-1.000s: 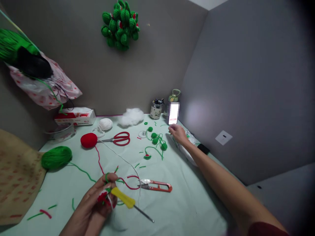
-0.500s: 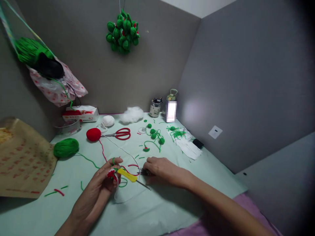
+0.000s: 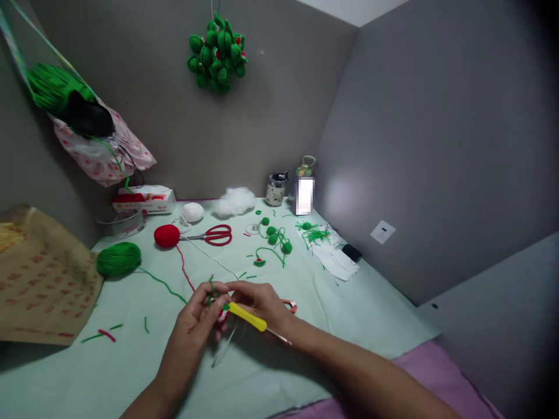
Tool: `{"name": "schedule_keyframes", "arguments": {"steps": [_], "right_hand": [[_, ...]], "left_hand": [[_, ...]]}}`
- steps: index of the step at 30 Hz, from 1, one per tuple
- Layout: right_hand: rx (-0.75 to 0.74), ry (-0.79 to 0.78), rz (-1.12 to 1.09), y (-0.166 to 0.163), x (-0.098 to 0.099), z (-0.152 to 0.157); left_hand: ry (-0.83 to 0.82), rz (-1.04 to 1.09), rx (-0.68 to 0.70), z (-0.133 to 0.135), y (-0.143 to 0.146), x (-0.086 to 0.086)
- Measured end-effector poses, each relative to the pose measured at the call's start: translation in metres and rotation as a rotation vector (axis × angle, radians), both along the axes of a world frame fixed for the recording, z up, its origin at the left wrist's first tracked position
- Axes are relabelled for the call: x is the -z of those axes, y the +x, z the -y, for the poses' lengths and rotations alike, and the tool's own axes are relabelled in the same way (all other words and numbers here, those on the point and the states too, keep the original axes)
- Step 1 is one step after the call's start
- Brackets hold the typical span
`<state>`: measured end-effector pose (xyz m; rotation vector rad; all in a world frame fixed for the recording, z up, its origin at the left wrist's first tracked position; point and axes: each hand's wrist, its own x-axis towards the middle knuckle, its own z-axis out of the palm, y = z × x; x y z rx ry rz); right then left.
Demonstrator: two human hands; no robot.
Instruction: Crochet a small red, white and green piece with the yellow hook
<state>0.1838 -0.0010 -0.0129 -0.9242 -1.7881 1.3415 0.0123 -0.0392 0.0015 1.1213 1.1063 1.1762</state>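
Before red scissors [image 3: 210, 235], left hand [image 3: 194, 317] pinches crochetwork [image 3: 223, 315]; right hand [image 3: 262, 302], grip unclear, overlaps snips [image 3: 294, 305].

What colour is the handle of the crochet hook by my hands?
The crochet hook's handle is yellow, seen best in the head view.

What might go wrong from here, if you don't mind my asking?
The yellow-handled hook has its metal end near the wrist of the right hand in this view, so it might scratch.
The red yarn and green yarn both trail toward the left hand and could tangle.
The orange snips, partly hidden by the right hand, could get knocked.
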Motion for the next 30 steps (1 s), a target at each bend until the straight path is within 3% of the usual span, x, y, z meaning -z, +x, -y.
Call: {"name": "schedule_keyframes", "arguments": {"steps": [3,10,16,20,30], "right_hand": [[0.114,0.013,-0.022,0.005,-0.001,0.001],[0.066,0.1,0.035,0.013,-0.018,0.006],[0.041,0.019,0.046,0.019,-0.031,0.001],[-0.053,-0.133,-0.001,0.026,-0.04,-0.001],[-0.028,-0.118,-0.057,0.038,-0.048,-0.004]], "left_hand": [[-0.012,0.02,-0.071,-0.001,0.002,-0.003],[-0.136,0.241,-0.073,-0.004,0.001,-0.002],[-0.248,0.449,0.058,-0.007,-0.009,-0.006],[-0.226,0.423,0.151,-0.007,-0.01,-0.008],[-0.253,0.444,0.122,-0.007,-0.01,-0.011]]}}
